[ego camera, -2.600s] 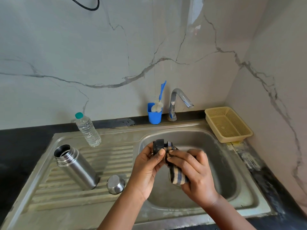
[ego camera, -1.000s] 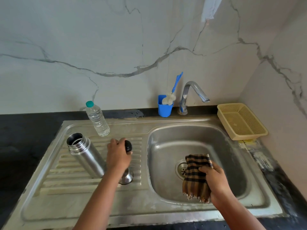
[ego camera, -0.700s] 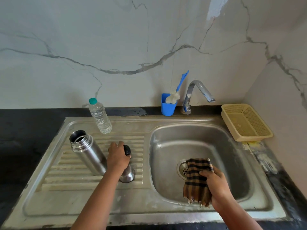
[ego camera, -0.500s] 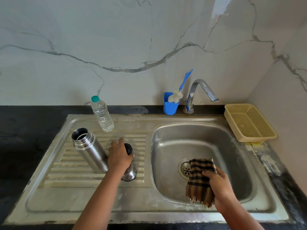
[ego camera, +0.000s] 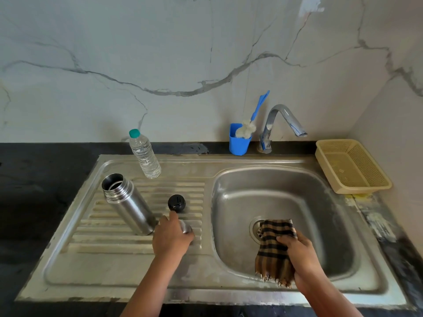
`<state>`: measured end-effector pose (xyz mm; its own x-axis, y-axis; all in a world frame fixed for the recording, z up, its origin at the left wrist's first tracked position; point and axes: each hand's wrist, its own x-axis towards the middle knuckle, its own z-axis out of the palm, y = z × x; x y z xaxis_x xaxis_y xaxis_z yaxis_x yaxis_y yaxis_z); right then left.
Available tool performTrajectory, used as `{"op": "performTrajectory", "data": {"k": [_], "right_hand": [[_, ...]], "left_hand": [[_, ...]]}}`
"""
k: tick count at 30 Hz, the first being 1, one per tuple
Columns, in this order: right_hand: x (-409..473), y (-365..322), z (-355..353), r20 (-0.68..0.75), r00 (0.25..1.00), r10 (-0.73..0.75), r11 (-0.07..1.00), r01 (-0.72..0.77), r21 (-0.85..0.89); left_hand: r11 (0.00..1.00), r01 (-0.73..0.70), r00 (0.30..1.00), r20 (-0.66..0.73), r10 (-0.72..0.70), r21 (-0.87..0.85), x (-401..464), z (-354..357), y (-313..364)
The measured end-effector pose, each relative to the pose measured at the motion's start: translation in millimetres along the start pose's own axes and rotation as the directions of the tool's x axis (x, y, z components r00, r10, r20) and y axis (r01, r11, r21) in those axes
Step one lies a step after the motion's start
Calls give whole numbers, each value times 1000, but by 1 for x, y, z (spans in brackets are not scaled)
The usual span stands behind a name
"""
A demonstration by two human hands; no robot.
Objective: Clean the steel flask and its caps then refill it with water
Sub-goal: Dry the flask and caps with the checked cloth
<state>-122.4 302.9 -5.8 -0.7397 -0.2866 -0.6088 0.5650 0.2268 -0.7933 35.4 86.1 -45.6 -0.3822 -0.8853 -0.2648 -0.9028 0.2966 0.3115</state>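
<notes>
My left hand (ego camera: 172, 236) curls over the steel cap (ego camera: 186, 227) beside the flask (ego camera: 128, 203); my right hand (ego camera: 297, 255) grips the checked cloth (ego camera: 273, 248) over the sink (ego camera: 320, 202).

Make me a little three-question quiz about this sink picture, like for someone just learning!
1. True or false: the steel flask has its cap on.
2. What does the right hand hold? A) checked cloth B) blue brush C) water bottle
3. Fill in: the black cap stands on the ribbed ____ beside the basin.

Key:
1. False; its mouth is open.
2. A
3. drainboard
</notes>
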Motion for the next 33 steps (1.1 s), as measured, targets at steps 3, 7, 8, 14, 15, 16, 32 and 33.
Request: {"op": "performTrajectory", "data": {"k": [3, 7, 8, 14, 15, 16, 32, 33], "right_hand": [[1, 0, -2, 2, 1000, -6, 1000, 6, 9], [5, -2, -7, 3, 1000, -13, 999, 13, 38], [5, -3, -8, 6, 1000, -17, 999, 16, 45], [2, -16, -15, 21, 995, -94, 995, 94, 34], [2, -18, -15, 17, 991, -129, 991, 129, 26], [1, -20, -15, 11, 984, -177, 984, 177, 7], [20, -35, -24, 754, -6, -657, -508, 742, -437], [24, -37, -25, 707, 49, -705, -410, 786, -463]], "left_hand": [[930, -8, 1000, -30, -3, -368, -6, -13, 14], [399, 238, 912, 345, 222, -886, -20, -28, 44], [345, 290, 867, 398, 300, -893, -21, -27, 48], [287, 314, 821, 411, 396, -905, -38, -16, 78], [280, 316, 813, 411, 412, -906, -41, -15, 82], [283, 314, 808, 411, 421, -906, -44, -14, 87], [442, 117, 864, 311, 396, -889, -64, -12, 137], [438, 97, 863, 295, 411, -894, -64, -13, 137]]}}
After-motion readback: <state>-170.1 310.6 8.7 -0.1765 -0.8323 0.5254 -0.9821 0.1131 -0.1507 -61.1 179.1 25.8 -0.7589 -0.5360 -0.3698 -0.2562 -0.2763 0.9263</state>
